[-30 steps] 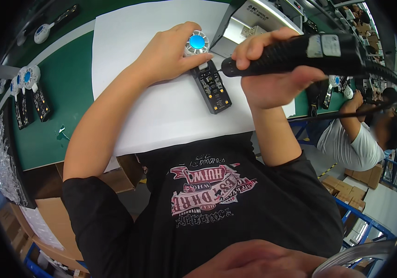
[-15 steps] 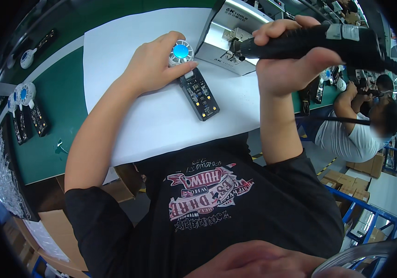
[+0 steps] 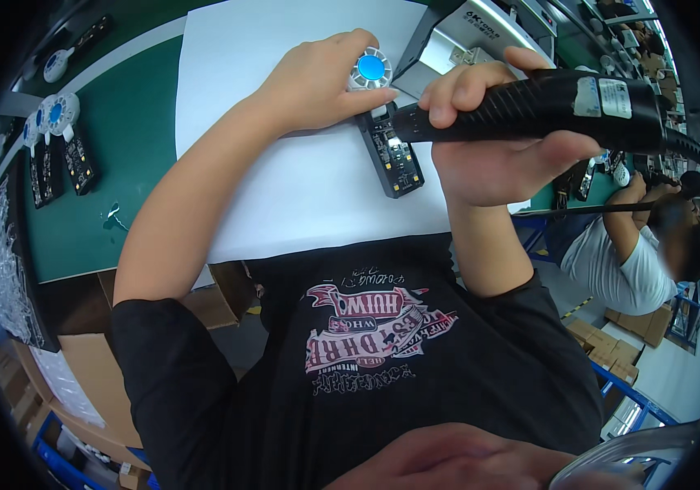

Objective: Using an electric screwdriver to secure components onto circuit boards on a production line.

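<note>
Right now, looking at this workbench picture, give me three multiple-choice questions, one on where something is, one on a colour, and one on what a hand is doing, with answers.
1. Where does the small black circuit-board device with a round white head lie?
A. on the white paper sheet
B. on the bare green mat
C. in a cardboard box

2. What colour is the round centre of the device's head?
A. red
B. blue
C. yellow

3. What is the right hand doing?
A. resting flat on the table
B. holding a sheet of paper
C. gripping the black corded power screwdriver

Answers:
1 A, the white sheet shows on both sides of the device.
2 B, the disc is bright blue inside a white ring.
3 C, its fingers wrap the tool's black body while the left hand rests on the device's head.
</note>
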Demonstrator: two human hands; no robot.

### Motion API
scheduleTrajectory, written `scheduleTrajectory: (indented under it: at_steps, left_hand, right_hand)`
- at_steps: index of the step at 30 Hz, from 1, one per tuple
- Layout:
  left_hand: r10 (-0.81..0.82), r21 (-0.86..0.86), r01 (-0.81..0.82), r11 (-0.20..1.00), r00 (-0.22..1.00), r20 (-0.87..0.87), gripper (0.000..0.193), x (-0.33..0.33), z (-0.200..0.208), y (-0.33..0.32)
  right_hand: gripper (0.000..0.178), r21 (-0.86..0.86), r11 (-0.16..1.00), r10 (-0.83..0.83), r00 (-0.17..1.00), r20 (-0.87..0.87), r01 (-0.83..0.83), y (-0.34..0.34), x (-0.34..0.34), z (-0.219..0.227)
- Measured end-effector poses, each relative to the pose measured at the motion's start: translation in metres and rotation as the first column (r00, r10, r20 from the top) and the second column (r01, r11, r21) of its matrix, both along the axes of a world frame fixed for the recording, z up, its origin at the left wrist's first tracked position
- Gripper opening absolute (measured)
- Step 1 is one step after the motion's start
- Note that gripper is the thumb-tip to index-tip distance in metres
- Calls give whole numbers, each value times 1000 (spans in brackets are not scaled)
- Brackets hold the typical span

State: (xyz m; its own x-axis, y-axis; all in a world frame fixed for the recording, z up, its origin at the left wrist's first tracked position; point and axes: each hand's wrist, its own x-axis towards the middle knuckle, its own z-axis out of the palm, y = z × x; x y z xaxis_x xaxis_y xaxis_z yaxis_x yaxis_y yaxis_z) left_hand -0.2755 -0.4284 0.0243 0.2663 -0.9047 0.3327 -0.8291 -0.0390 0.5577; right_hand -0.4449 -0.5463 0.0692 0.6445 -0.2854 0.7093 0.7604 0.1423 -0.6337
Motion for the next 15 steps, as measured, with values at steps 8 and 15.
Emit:
scheduleTrajectory:
  at_steps: [8,15]
  left_hand:
    - [-9,-14,9,1000,1000,2,62,0,-2,-2]
    - [-13,-37,15,999,999,50,63,4,-2,-3]
  right_hand:
    - [99,-29,1000,7,1000,-1,-7,1,2,0]
    - [96,-58,995,74,997,-27,-76,3,7,1]
